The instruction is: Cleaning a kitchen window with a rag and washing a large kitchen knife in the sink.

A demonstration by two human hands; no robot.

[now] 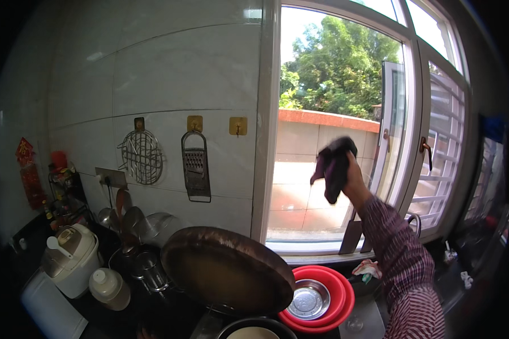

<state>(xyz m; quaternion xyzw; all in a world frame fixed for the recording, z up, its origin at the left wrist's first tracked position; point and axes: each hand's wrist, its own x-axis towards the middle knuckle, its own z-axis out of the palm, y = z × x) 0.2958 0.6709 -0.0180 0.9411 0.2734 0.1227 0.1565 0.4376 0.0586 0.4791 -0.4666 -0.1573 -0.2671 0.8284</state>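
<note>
My right hand (354, 176) is raised in front of the window (331, 169), gripping a bunched dark purple cloth (333, 167). The cloth hangs down in folds and hides most of the fingers. Whether it touches the glass, I cannot tell. A checked sleeve (401, 258) covers that arm, which reaches up from the lower right. At the bottom edge, a dim patch looks like part of my left hand (145, 334); its fingers are too dark to make out.
Below the window, a steel bowl (308, 298) sits inside red basins (348, 292) beside the sink (367, 315). A large dark round pan (227, 271) leans at the middle. A rice cooker (74, 258) stands left. A grater (196, 169) and wire rack (142, 156) hang on the wall.
</note>
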